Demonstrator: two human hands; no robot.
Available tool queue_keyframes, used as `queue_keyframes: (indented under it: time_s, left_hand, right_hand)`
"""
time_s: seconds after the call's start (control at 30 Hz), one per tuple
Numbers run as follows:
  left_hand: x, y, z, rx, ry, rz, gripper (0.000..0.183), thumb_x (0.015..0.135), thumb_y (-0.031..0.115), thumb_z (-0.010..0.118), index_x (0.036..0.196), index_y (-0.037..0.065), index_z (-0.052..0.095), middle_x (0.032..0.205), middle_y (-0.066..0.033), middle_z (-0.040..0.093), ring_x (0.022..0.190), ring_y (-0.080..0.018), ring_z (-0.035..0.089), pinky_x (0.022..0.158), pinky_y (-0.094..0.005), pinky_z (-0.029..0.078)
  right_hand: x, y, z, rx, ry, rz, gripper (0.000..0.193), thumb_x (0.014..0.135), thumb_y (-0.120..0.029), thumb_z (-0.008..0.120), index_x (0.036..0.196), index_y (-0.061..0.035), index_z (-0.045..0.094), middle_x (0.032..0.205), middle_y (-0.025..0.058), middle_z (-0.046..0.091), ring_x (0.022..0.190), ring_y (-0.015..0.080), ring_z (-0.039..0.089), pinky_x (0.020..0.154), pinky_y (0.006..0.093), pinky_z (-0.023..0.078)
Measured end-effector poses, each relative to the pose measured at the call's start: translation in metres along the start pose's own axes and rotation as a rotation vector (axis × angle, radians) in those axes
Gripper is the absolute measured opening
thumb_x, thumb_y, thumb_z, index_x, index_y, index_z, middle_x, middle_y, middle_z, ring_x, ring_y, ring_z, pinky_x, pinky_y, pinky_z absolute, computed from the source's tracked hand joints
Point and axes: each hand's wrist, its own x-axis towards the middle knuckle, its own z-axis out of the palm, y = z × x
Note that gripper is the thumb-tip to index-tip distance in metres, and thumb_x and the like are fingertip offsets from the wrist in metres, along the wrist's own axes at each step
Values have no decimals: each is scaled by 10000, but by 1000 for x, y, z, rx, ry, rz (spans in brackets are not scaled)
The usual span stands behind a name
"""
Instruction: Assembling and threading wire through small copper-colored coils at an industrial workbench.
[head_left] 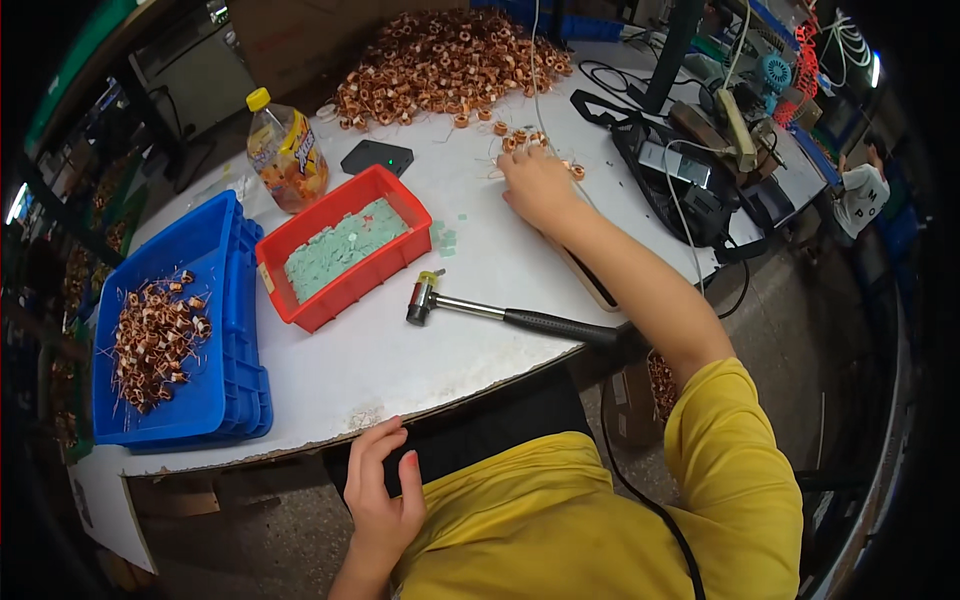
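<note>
My right hand reaches far across the white table, its fingers bent down at a small cluster of copper coils. The fingertips are partly hidden, and how many coils they grip does not show. Behind that cluster rises a large heap of the same coils. My left hand hovers just off the table's near edge, fingers loosely curved and apart, holding nothing. A hammer with a black grip lies between me and a red bin of small pale green pieces.
A blue crate with more coils stands at the left. Behind the red bin are a drink bottle with a yellow cap and a flat black box. A black bag and cables lie at the right. Another person is at the far right.
</note>
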Motion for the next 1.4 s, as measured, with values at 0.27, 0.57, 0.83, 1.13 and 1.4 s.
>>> queue_keyframes:
  time_s: [0.27,0.57,0.83,1.13,1.4]
  left_hand:
    - [-13,-3,-3,-1,26,-61,209,771,-62,545,977,-33,549,1057,-187,592,933,-306,588,823,-352,488]
    - [-12,-9,1,-92,9,-94,192,772,-58,547,961,-29,555,1033,-176,606,898,-292,594,796,-344,492]
    - [-8,-9,5,-106,-2,-54,162,783,-68,523,937,-29,555,996,-167,615,844,-269,591,763,-328,494]
    - [-9,-5,10,-220,-51,-143,127,798,-53,541,922,-37,565,978,-172,625,862,-269,603,770,-321,496]
    - [43,6,31,-1546,-16,-553,380,888,113,595,1207,-14,430,1169,-201,539,1006,-237,556,791,-337,495]
  right_hand:
    - [14,0,7,-68,-103,31,240,755,-100,586,969,-10,526,872,135,633,730,302,609,630,384,495]
    - [31,51,-51,1312,-230,847,280,778,-127,614,1008,3,520,828,119,620,701,210,610,637,318,501]
    - [38,94,-76,1560,-397,1054,208,848,-78,541,1026,24,504,977,156,593,794,232,648,654,320,525]
    - [10,30,-133,1257,-112,602,236,882,-84,553,1088,0,475,995,130,598,936,223,640,737,299,523]
    - [-109,-141,-162,374,506,-384,107,783,-107,666,834,-75,577,994,86,640,872,217,631,1005,587,333]
